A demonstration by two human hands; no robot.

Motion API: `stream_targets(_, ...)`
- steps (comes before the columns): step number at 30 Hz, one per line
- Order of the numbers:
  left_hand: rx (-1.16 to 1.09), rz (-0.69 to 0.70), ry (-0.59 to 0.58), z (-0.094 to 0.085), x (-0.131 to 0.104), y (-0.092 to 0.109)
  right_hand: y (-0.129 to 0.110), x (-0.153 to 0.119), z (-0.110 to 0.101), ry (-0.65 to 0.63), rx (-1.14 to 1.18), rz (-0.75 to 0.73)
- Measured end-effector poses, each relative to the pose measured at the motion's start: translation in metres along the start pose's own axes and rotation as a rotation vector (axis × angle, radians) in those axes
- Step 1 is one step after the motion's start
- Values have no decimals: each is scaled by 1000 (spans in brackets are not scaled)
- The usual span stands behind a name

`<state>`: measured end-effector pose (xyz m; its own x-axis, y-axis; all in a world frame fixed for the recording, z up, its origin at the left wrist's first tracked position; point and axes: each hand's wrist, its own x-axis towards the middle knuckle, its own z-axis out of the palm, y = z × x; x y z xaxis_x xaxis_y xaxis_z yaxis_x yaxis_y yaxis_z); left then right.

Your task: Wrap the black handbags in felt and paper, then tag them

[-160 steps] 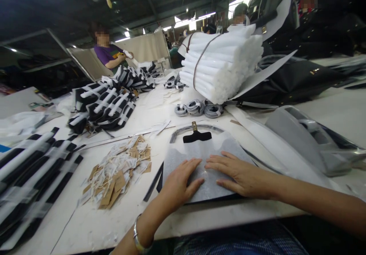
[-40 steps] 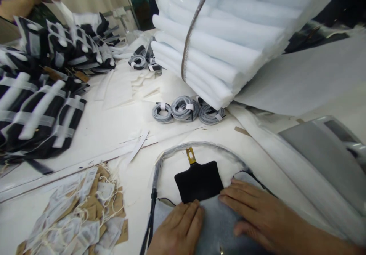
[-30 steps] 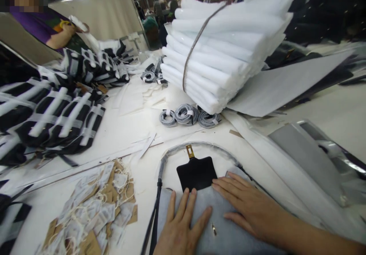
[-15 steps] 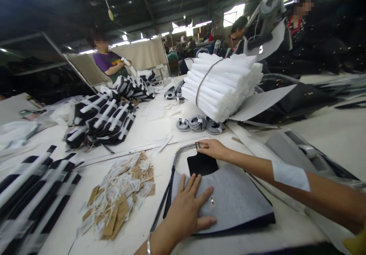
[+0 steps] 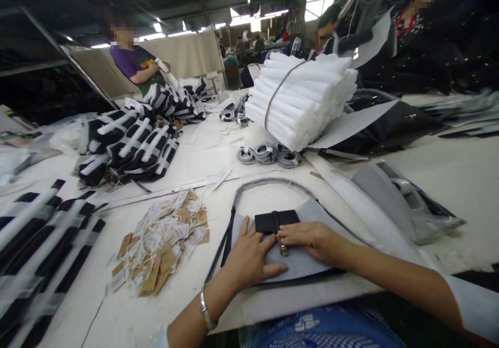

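Note:
A black handbag with a grey protective sheet [image 5: 302, 265] over its front lies flat before me. Its short black flap [image 5: 268, 222] is folded down over the front, and a gold clasp [image 5: 282, 246] shows at the flap's tip. My left hand [image 5: 249, 254] rests on the bag's left part, fingers spread, with the fingertips close to the flap. My right hand [image 5: 317, 241] has its fingers together on the flap tab by the clasp; the thumb is hidden. The wrapped shoulder strap [image 5: 273, 180] arches out behind the bag.
Paper tags with strings [image 5: 163, 249] lie heaped on the left. Wrapped black bags [image 5: 128, 140] are piled beyond them. A tied bundle of white foam rolls [image 5: 296, 98] and coiled straps [image 5: 267, 153] stand behind. A grey plastic-wrapped bag [image 5: 401, 200] lies right. A person [image 5: 132, 62] works across the table.
My right hand has brought the flap down toward me over the bag's front, the gold clasp with it. My left hand stays flat on the bag. The camera view has tilted down a little.

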<state>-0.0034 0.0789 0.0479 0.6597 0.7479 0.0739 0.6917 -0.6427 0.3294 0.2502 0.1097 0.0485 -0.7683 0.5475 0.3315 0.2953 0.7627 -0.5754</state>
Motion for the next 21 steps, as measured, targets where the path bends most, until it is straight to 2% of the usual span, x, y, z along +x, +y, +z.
stream_targets(7, 28, 21, 76, 3, -1, 1, 5, -7, 8, 42, 41, -2)
stream_targets(13, 225, -42, 331, 15, -14, 18, 6, -8, 14, 71, 14, -34)
stream_targets(15, 277, 37, 388, 13, -18, 24, 7, -9, 15, 73, 27, -31)
stream_targets(16, 280, 126, 377, 10, -19, 27, 8, -9, 16, 70, 38, -25)
stream_targets(18, 229, 310, 280, 5, -21, 31, 8, -8, 17, 51, 60, -7)
stream_targets(19, 178, 363, 216, 2, -21, 32, 8, -8, 17, 36, 70, 7)
stream_targets(21, 66, 358, 120, 0, -22, 35, 6, -7, 16, 9, 84, 35)
